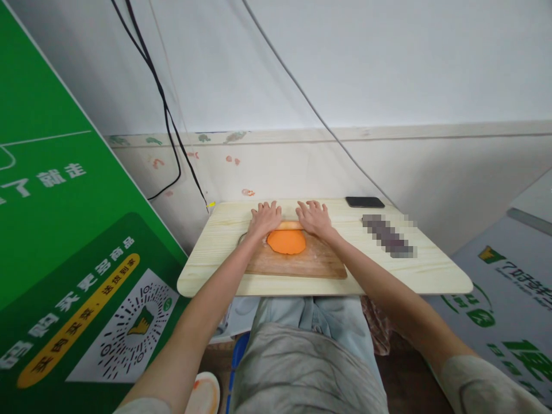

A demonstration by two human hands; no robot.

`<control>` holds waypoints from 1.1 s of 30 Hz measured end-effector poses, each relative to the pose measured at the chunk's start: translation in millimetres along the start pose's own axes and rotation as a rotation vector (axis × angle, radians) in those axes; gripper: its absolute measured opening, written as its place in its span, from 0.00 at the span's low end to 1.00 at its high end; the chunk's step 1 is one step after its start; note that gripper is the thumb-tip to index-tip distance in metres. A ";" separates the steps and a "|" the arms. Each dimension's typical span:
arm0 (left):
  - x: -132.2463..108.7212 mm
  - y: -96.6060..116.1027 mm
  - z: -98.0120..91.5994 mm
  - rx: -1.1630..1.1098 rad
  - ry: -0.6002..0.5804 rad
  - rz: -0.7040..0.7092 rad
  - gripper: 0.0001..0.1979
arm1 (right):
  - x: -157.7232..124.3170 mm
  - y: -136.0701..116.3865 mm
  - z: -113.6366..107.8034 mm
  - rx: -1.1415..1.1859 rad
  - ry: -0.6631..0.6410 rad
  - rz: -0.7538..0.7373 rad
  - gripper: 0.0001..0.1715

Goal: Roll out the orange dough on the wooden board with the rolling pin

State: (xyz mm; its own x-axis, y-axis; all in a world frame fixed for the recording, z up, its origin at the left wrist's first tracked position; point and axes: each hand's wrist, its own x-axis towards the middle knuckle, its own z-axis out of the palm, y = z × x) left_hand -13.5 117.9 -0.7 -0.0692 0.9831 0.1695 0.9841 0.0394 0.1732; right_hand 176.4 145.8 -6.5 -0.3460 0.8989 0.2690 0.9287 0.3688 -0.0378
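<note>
A wooden rolling pin (292, 225) lies crosswise at the far edge of a flattened orange piece of dough (287, 242). My left hand (265, 219) rests over the pin's left end, palm down, its fingers spread forward. Over the right end lies my right hand (314, 218), likewise palm down with fingers stretched out. Both pin ends are hidden under my hands. Beneath the dough is a wooden board (302, 267), with pale smudges on its surface.
The board lies on a pale wood-grain table (207, 264) against the wall. A black phone (364, 202) is at the back right, near a blurred-out dark item (388, 236). A green sign (52, 201) stands left; cables (161, 92) hang along the wall. A round plate (204, 394) is below, left.
</note>
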 end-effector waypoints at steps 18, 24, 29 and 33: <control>-121.0 8.8 4.3 -0.162 0.179 0.125 0.29 | -109.7 -4.7 -9.0 0.111 0.165 -0.215 0.36; -109.3 -6.7 5.6 -0.364 0.144 0.074 0.27 | -111.2 5.7 -14.8 0.265 0.140 -0.322 0.23; -85.7 -24.8 3.1 -0.730 0.207 -0.095 0.23 | -111.9 4.8 -11.3 0.224 0.190 -0.282 0.19; -81.8 -27.6 13.8 -0.854 0.336 -0.202 0.22 | -109.9 1.8 -9.9 0.125 0.252 -0.019 0.19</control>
State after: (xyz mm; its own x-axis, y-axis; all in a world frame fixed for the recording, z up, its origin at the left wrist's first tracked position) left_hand -32.7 38.9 -32.8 -0.4001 0.8637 0.3064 0.5045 -0.0715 0.8604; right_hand 217.4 45.4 -26.6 -0.3047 0.8101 0.5009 0.8933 0.4255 -0.1448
